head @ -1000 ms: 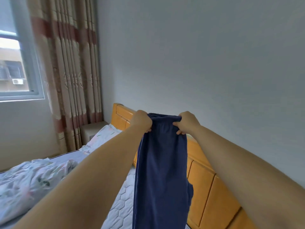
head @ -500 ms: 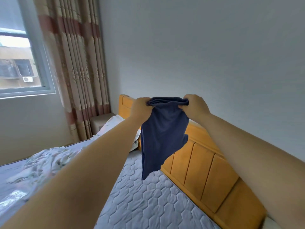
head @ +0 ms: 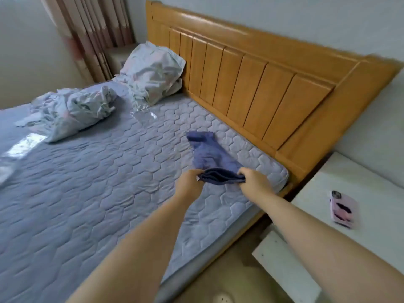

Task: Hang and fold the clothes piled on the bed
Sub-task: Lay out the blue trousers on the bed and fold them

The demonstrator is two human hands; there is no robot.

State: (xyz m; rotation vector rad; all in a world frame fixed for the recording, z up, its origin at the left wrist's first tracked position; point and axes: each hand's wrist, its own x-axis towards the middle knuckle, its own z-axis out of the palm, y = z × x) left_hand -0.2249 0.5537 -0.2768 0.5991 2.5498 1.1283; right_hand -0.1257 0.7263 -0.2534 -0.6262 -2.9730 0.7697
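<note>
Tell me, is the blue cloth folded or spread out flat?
Partly folded. Both hands pinch a layered, doubled edge of the blue cloth; the rest lies stretched on the mattress.

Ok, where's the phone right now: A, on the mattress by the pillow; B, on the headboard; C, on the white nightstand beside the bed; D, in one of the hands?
C: the phone lies flat on the white nightstand, right of the bed.

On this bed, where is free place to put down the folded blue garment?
Bare mattress lies left of the hands, between the crumpled bedding and the near edge. The strip by the headboard holds the blue garment; the far corner is crowded by the pillow.
</note>
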